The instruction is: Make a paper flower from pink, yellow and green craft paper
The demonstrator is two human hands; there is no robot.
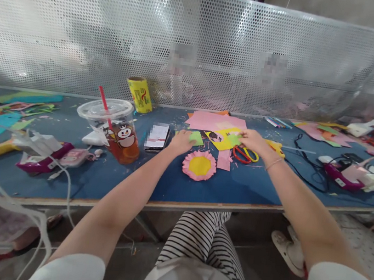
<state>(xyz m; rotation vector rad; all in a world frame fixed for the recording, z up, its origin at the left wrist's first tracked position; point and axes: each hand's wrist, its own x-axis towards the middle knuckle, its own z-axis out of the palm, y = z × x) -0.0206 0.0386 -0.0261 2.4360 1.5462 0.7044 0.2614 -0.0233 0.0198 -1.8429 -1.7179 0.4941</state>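
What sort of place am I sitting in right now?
Probably a shared craft workroom: scissors and pieces of colored paper lie on a long blue table, and people are dimly visible behind a perforated metal screen.

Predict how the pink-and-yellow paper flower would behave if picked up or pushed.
The paper flower is probably light for its size, looking like thin paper. Its crinkled pink rim may crush if pinched. Lying flat, it would likely slide, not roll.
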